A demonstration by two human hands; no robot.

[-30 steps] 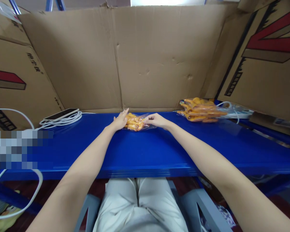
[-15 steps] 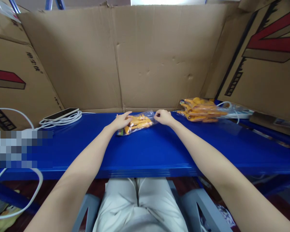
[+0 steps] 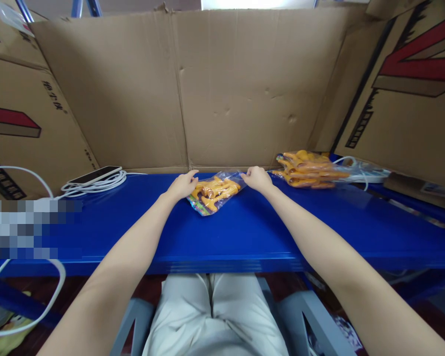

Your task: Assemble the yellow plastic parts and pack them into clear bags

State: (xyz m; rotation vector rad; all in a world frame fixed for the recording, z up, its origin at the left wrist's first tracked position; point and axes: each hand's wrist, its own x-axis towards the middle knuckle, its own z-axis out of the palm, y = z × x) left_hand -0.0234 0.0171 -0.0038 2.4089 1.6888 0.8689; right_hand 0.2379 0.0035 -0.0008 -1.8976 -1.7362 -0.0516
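A clear plastic bag point(image 3: 219, 192) of yellow-orange plastic pieces lies slanted on the blue tabletop, with a colourful printed strip along its lower left edge. My left hand point(image 3: 183, 186) is at the upper left of the bag, its forefinger stretched out and the other fingers closed at the bag's edge. At the upper right corner, my right hand point(image 3: 258, 179) pinches the film between thumb and fingers. Farther right sits a second clear bag point(image 3: 307, 169) with similar yellow-orange pieces, apart from both hands.
A large cardboard sheet point(image 3: 244, 89) stands along the back, with printed cardboard boxes point(image 3: 18, 109) at the sides. At the left, a phone point(image 3: 94, 175) rests on a coiled white cable point(image 3: 104, 185). The blue table's point(image 3: 230, 257) front edge is above my lap.
The bag between my hands has turned, its printed lower end swinging toward me and slightly right. My right hand has shifted slightly right. The second bag stays put.
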